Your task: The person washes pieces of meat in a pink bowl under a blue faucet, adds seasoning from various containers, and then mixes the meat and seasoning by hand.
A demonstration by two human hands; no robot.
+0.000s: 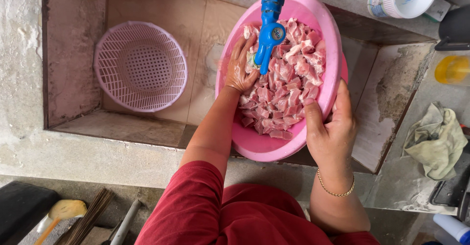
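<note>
A pink basin (274,144) of cut meat (286,85) is held tilted over the sink (73,59).
Its rim at 4 o'clock is gripped by the right hand (332,130); the left hand (240,68), fingers curled, is pressed into the meat beneath the blue tap (270,29). A pink basket (140,66) is seen at 9 o'clock.

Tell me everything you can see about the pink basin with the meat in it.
The pink basin is round, smooth and looks like plastic. It is tilted over the concrete sink, under a blue tap. Cut pieces of raw pink meat cover most of its inside. The right hand grips its near rim, thumb inside; the left hand is inside, on the meat beside the tap.
</note>
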